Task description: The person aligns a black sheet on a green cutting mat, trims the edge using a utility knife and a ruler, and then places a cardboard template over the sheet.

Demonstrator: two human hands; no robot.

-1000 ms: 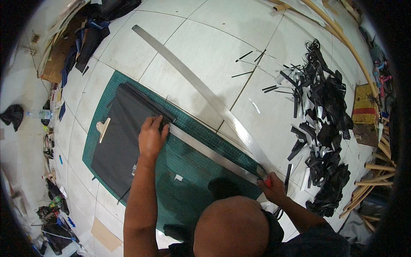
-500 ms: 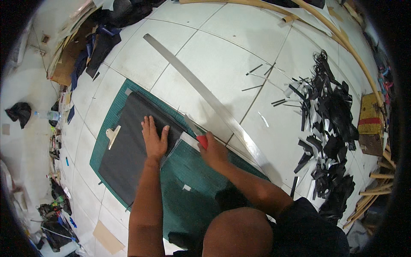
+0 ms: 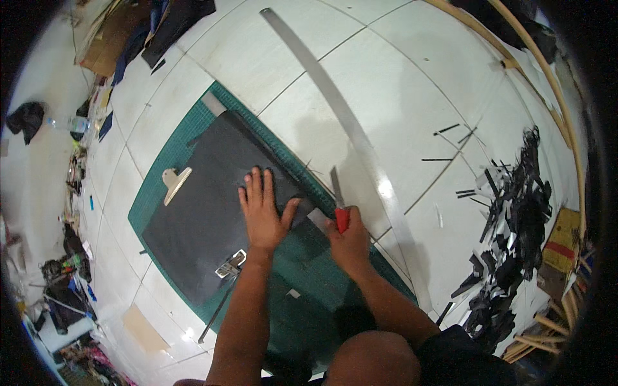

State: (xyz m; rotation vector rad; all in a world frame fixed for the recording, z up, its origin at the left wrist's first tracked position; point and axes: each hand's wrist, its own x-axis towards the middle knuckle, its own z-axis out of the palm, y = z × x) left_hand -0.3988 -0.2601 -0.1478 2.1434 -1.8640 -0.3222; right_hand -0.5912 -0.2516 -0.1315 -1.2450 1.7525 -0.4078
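My left hand (image 3: 262, 219) lies flat with fingers spread on a black sheet stack (image 3: 199, 212), pressing near its right end. In my right hand (image 3: 351, 251) is a knife (image 3: 342, 217) with a red handle, its blade pointing away from me, just past the edge of the green cutting mat (image 3: 290, 328). A bulldog clip (image 3: 175, 185) grips the stack's left side, and a second metal clip (image 3: 230, 264) sits on its near edge beside my left wrist. Between my hands, a pale metal strip (image 3: 318, 221) shows partly beneath the black material.
A long metal ruler (image 3: 322, 80) lies on the white tiled floor (image 3: 399, 71) beyond the mat. Black and white scraps (image 3: 515, 238) are heaped at the right, near a yellow box (image 3: 560, 241). Bamboo poles (image 3: 541, 58) run along the far right. Clutter lines the left wall.
The view has shifted. My right hand has drawn the knife away from the stack's edge toward the right. The near clip, formerly hidden by my left arm, now shows. My left hand stays flat.
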